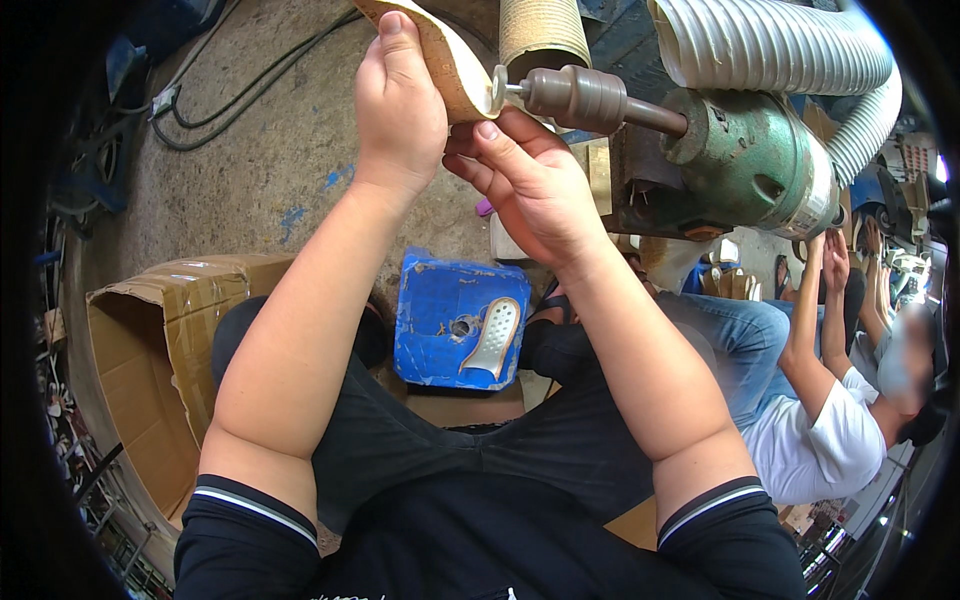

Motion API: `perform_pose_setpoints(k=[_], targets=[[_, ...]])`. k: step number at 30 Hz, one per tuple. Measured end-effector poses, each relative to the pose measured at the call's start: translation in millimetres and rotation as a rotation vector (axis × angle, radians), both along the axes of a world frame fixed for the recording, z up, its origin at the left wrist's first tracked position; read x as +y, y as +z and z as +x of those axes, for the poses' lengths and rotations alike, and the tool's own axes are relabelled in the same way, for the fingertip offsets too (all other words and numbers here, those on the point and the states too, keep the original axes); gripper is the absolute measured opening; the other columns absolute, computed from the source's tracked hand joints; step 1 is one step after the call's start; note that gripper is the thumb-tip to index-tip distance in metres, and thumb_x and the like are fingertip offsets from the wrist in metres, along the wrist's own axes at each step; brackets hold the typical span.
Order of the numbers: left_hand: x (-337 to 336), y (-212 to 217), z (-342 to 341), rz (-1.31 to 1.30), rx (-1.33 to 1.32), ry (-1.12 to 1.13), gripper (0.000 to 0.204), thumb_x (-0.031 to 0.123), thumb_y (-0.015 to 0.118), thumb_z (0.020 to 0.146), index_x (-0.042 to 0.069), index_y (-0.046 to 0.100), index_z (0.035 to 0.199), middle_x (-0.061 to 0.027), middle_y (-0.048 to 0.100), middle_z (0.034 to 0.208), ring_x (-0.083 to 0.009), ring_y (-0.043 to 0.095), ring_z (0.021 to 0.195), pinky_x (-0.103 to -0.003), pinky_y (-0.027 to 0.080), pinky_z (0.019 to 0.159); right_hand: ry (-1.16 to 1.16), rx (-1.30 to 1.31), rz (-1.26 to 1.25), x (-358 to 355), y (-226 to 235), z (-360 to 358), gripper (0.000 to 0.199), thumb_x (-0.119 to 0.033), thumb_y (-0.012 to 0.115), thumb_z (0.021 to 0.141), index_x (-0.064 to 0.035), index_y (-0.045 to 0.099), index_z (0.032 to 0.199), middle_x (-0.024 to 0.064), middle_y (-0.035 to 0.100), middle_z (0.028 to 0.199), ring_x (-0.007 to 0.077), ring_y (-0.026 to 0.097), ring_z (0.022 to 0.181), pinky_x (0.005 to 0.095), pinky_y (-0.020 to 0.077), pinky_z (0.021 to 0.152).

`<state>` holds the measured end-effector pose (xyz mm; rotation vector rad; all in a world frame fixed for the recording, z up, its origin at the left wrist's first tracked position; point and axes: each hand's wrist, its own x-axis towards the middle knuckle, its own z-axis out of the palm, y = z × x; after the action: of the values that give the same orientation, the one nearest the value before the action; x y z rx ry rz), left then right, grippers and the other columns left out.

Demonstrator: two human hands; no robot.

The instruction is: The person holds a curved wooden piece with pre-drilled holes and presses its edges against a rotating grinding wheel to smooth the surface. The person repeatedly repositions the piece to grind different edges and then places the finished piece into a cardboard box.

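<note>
Both hands grip a tan shoe insole (440, 55) held up against the small grinding bit (497, 88) on the green motor's (750, 165) spindle: the left hand (400, 105) clasps its upper side, the right hand (525, 175) pinches it from beneath. Good work here likely means light, even pressure, turning the edge steadily and keeping the fingertips (487, 130) clear of the bit

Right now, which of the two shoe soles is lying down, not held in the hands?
The pale sole with rows of small holes, lying on the blue box between the knees. The tan sole is held up by both hands at the grinder's spindle.
</note>
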<state>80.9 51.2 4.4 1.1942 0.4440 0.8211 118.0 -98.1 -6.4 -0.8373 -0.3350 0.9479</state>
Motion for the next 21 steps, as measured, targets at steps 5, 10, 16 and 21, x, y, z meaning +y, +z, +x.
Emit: perform_pose_setpoints(k=[5, 10, 16, 21], targets=[[-2.0, 0.6, -1.8, 0.093, 0.035, 0.055, 0.063, 0.056, 0.035, 0.117, -0.001, 0.061, 0.12, -0.0081, 0.069, 0.109, -0.0151, 0.067, 0.097, -0.032, 0.056, 0.088, 0.019, -0.041, 0.015, 1.5, -3.5, 2.0, 0.04, -0.018, 0.064, 0.11, 0.0014, 0.058, 0.144, 0.0124, 0.068, 0.134, 0.0223, 0.067, 0.121, 0.0421, 0.0534, 0.109], [-6.9, 1.7, 1.8, 0.227, -0.012, 0.151, 0.055, 0.049, 0.036, 0.118, 0.0, 0.061, 0.115, -0.0065, 0.069, 0.101, -0.0147, 0.065, 0.09, -0.032, 0.054, 0.082, 0.026, -0.046, 0.026, 2.7, -8.5, 3.4, 0.04, -0.02, 0.063, 0.111, -0.0001, 0.057, 0.146, 0.0117, 0.068, 0.135, 0.0223, 0.066, 0.124, 0.0434, 0.0522, 0.11], [-7.7, -4.2, -0.5, 0.4, -0.02, 0.213, 0.058, 0.051, 0.035, 0.118, 0.0, 0.06, 0.115, -0.0064, 0.068, 0.103, -0.0137, 0.064, 0.093, -0.03, 0.054, 0.084, 0.044, -0.055, 0.04, 2.5, -8.9, 3.4, 0.042, -0.022, 0.06, 0.113, -0.0024, 0.054, 0.15, 0.012, 0.067, 0.138, 0.0232, 0.064, 0.127, 0.0448, 0.0515, 0.112], [-2.9, -13.0, 2.2, 0.475, -0.073, 0.233, 0.053, 0.049, 0.034, 0.119, 0.001, 0.056, 0.116, -0.0054, 0.065, 0.103, -0.0135, 0.062, 0.093, -0.03, 0.052, 0.084, 0.038, -0.048, 0.018, 1.2, -6.8, 2.2, 0.04, -0.023, 0.057, 0.114, -0.0047, 0.055, 0.15, 0.0113, 0.067, 0.139, 0.0231, 0.064, 0.127, 0.045, 0.0506, 0.111]])
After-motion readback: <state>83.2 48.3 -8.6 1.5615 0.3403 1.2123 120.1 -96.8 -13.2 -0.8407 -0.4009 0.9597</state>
